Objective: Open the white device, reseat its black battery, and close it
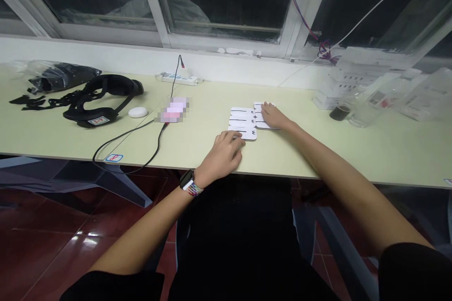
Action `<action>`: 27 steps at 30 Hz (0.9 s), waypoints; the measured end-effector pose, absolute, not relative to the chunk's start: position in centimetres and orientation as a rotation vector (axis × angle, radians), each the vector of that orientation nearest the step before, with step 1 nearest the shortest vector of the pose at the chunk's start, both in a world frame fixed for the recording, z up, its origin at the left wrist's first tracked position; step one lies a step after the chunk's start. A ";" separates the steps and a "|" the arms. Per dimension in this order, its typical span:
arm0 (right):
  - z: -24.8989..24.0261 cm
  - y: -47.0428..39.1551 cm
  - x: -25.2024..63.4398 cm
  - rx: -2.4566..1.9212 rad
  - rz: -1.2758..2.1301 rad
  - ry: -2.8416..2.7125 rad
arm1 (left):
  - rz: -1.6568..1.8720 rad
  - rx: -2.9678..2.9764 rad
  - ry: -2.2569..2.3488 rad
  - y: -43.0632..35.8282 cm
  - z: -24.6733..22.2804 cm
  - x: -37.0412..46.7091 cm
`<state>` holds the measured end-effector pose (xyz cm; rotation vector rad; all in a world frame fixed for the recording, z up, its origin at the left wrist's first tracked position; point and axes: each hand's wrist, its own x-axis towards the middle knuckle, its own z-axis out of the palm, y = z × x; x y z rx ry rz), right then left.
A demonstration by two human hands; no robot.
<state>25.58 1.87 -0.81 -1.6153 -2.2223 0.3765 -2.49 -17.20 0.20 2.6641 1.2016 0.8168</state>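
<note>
White cards lie in two side-by-side columns on the pale table, each marked with a black line and some with a letter like W or M. My left hand [223, 153] rests at the near end of the left column. Its fingers are bent and slightly apart, with the tips on the nearest white card [250, 135]. Farther off, my right hand [274, 115] lies over the right column of cards [258, 109], fingers stretched onto them and covering much of their faces. Neither hand lifts a card.
On the left are a black headset [102, 87], a white oval case [137, 112], a blurred phone-like object [174, 109] with a black cable [158, 143], and a power strip [180, 78]. To the right stand a white basket [348, 77], a dark-filled cup [340, 113] and clear plastic containers [367, 108].
</note>
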 end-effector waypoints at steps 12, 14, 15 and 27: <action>-1.1 -1.5 25.5 -1.580 0.312 -2.266 | 0.811 2.668 1.192 -17.0 0.2 -2.5; -1.1 -2.3 25.5 -1.584 0.314 -2.266 | 0.809 2.668 1.192 -17.0 0.2 -2.5; -1.1 -2.7 25.5 -1.586 0.315 -2.265 | 0.806 2.668 1.192 -17.0 0.2 -2.5; -1.2 -4.1 25.0 -1.578 0.314 -2.256 | 0.797 2.674 1.195 -17.1 0.2 -2.5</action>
